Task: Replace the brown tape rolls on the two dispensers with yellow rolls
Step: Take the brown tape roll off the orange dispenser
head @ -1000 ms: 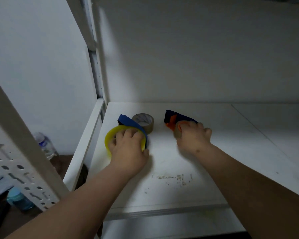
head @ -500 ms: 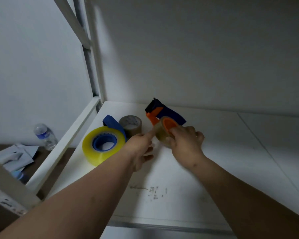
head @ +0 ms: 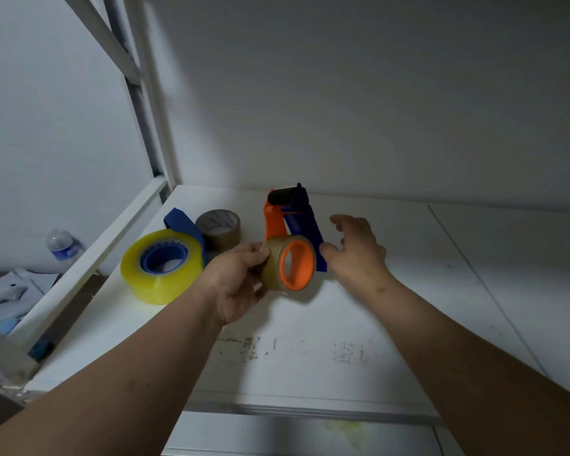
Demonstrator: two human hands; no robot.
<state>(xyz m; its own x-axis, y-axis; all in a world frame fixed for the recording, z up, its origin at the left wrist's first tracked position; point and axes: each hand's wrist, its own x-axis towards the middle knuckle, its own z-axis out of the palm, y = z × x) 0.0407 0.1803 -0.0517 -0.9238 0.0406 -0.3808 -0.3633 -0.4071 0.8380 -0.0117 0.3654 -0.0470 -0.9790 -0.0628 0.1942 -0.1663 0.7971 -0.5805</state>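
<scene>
My left hand (head: 236,284) grips the brown tape roll (head: 273,268) that sits on the orange hub of the orange-and-blue dispenser (head: 292,222), held up above the white shelf (head: 392,311). My right hand (head: 359,255) hovers just right of the dispenser with fingers spread, holding nothing. To the left, a yellow tape roll (head: 162,266) sits on the blue hub of a second, blue dispenser (head: 181,222) lying on the shelf. A loose brown roll (head: 219,228) lies flat behind it.
A white upright post and shelf rail (head: 89,258) border the shelf on the left. Beyond the rail, lower down, are a water bottle (head: 63,245) and white papers (head: 10,294). The shelf's back wall is close behind the dispensers.
My left hand left the yellow roll and took hold of the brown roll on the orange dispenser. My right hand let go of that dispenser and opened to its right.
</scene>
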